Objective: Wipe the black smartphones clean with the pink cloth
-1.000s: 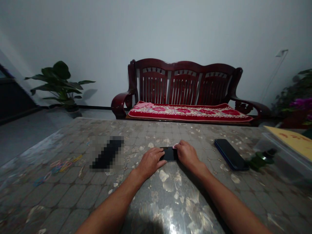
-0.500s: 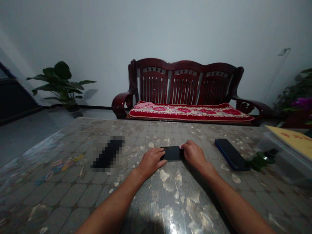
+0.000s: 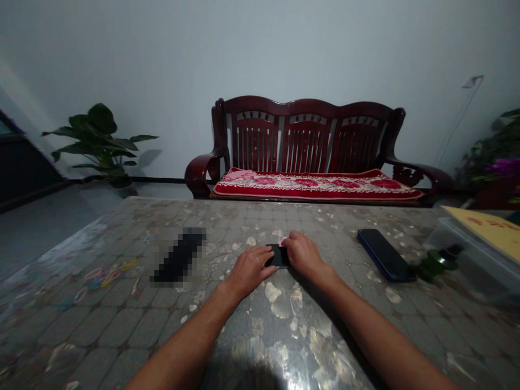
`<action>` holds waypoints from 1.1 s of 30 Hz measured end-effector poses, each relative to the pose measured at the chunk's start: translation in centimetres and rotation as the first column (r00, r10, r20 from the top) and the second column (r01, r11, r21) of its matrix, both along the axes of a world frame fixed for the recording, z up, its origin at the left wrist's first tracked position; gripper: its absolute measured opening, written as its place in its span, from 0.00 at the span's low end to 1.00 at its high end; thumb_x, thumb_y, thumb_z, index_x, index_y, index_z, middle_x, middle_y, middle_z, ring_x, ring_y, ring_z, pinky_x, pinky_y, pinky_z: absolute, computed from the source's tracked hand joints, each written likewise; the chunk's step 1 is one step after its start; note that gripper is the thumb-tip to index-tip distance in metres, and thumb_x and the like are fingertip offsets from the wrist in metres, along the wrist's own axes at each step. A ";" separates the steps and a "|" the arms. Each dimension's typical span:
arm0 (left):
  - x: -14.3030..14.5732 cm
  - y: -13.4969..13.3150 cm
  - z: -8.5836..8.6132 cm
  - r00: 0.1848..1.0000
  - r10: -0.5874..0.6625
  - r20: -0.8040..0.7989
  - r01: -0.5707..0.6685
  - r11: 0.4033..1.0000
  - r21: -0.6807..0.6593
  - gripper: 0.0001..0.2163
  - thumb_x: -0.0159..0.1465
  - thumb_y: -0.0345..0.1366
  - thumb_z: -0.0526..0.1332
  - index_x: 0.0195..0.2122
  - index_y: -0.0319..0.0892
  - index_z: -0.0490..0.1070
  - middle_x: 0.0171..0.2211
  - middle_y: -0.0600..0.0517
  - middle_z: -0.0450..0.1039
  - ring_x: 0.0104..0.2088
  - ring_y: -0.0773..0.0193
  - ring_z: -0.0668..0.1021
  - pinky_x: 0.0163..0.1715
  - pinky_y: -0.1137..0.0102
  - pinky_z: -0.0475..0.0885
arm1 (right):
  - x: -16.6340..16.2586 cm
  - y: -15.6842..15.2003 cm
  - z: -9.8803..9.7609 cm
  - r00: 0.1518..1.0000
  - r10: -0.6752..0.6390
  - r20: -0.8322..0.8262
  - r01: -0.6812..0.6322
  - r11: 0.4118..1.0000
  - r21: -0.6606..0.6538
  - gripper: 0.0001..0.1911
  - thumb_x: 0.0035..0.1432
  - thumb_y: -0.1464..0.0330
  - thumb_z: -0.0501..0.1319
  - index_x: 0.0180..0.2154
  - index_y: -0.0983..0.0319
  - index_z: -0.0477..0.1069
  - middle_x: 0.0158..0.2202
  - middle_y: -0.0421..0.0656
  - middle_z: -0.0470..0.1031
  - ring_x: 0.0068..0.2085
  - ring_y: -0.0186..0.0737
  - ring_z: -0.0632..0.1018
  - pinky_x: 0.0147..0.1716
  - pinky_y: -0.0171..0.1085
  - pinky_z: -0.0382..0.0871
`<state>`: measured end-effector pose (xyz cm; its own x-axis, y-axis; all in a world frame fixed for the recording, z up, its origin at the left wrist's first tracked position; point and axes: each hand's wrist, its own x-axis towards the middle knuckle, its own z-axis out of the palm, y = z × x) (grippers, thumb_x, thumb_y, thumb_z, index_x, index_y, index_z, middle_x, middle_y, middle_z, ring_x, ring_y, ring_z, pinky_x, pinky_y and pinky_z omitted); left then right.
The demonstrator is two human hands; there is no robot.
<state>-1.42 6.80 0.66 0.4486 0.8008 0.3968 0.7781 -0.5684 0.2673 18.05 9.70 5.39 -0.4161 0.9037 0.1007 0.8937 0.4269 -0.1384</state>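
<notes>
A black phone [image 3: 278, 257] lies flat, screen up, on the patterned tabletop [image 3: 179, 325] before me. My left hand [image 3: 252, 265] grips its left end, thumb along the near edge and fingers over the far edge. Over the screen's right part is my right hand [image 3: 303, 253], its fingers closed and pressed down. A small bit of pinkish-white cloth [image 3: 282, 241] peeks out at those fingertips; the rest is hidden under the hand. The phone's right end is covered by this hand.
To the right lie another dark phone [image 3: 385, 254], a green bottle [image 3: 439, 262] and a clear plastic box [image 3: 473, 271] with a yellow sheet [image 3: 483, 225] on top. Colourful rubber bands [image 3: 106, 275] and a pixelated black object [image 3: 179, 257] are on the left. Behind stands a wooden bench [image 3: 306, 138].
My right hand has slid left across the phone's screen with the pinkish cloth, coming closer to my left hand. The left hand stays on the phone's left end.
</notes>
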 end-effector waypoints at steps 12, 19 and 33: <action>-0.2 0.1 -0.5 1.000 0.001 0.009 -0.002 0.999 0.044 0.13 0.62 0.36 0.69 0.47 0.42 0.78 0.51 0.44 0.79 0.51 0.53 0.81 0.53 0.59 0.75 | 5.4 0.1 -0.3 0.977 -0.209 0.040 0.209 0.978 0.019 0.18 0.66 0.74 0.52 0.48 0.60 0.79 0.45 0.50 0.75 0.47 0.44 0.74 0.42 0.36 0.62; -0.2 0.1 -0.4 1.000 0.005 -0.004 -0.005 0.999 0.046 0.14 0.61 0.36 0.70 0.48 0.41 0.78 0.51 0.43 0.79 0.50 0.52 0.81 0.53 0.59 0.75 | 5.8 -0.6 0.1 0.980 -0.200 0.006 0.200 0.980 -0.011 0.18 0.64 0.74 0.54 0.48 0.59 0.80 0.44 0.48 0.75 0.46 0.42 0.76 0.40 0.35 0.62; -0.3 0.1 -0.2 1.000 -0.004 -0.006 0.004 0.997 0.074 0.14 0.62 0.36 0.68 0.48 0.42 0.78 0.49 0.43 0.80 0.49 0.51 0.81 0.52 0.56 0.75 | 6.5 -0.1 0.0 0.978 -0.208 0.006 0.208 0.977 -0.053 0.15 0.64 0.71 0.55 0.43 0.59 0.81 0.43 0.47 0.77 0.42 0.41 0.78 0.38 0.34 0.62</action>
<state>-1.73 6.90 0.43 0.4542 0.7676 0.4522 0.7774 -0.5894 0.2196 24.56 9.56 5.39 -0.2181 0.9747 0.0497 0.9623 0.2232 -0.1552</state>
